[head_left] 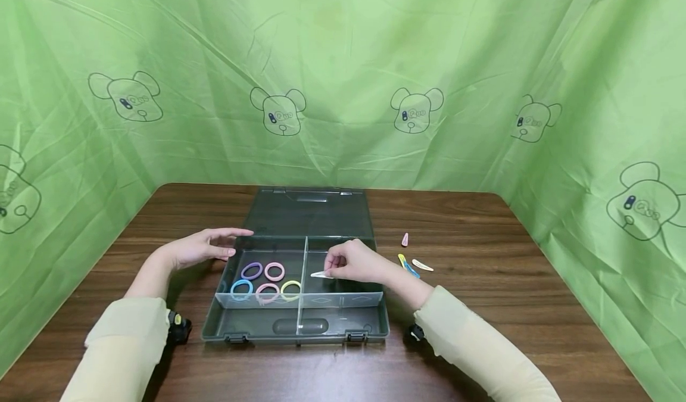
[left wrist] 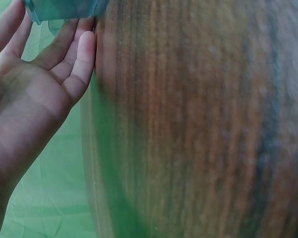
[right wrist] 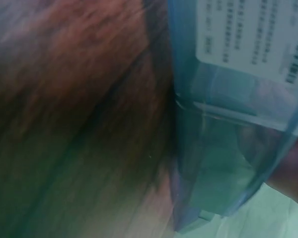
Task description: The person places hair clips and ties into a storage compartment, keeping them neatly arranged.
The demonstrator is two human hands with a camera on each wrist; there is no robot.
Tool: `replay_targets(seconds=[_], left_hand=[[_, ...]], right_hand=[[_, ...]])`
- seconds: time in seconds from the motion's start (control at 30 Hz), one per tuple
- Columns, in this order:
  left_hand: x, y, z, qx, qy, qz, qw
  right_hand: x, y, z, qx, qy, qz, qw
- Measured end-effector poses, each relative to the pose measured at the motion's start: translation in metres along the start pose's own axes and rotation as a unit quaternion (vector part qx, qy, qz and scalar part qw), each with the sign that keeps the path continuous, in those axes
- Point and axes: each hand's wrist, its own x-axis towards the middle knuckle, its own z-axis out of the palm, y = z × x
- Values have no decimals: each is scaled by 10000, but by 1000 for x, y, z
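A dark translucent divided box point(head_left: 343, 335) lies on the table with its lid point(head_left: 316, 211) folded back flat. Over its rear right compartment, my right hand point(head_left: 354, 262) pinches a white hair clip point(head_left: 318, 274) between thumb and fingers. My left hand point(head_left: 197, 249) touches the box's rear left corner with extended fingers; the left wrist view shows its palm point(left wrist: 35, 101) beside a box corner point(left wrist: 64, 10). The rear left compartment holds several hair ties: purple point(head_left: 251, 271), pink point(head_left: 275, 271), blue point(head_left: 242, 290) and yellow point(head_left: 290, 290). In the right wrist view, the box wall point(right wrist: 213, 153) partly covers the hand.
Right of the box lie a pink hair clip point(head_left: 405, 239), a yellow clip point(head_left: 401, 260), a blue clip point(head_left: 411, 269) and a cream clip point(head_left: 423, 265). Clear dividers point(head_left: 343, 299) stand inside the box. Green curtain point(head_left: 343, 44) surrounds the wooden table point(head_left: 482, 307).
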Motion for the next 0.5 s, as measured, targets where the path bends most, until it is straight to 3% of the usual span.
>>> replay_targets(seconds=[0.33, 0.5], left_hand=[[1, -1, 0, -74, -138, 166, 9997], [2, -2, 0, -126, -137, 198, 9996]], right_hand=[[9, 5, 11, -79, -612, 393, 9973], [12, 6, 16, -318, -741, 351, 9961]])
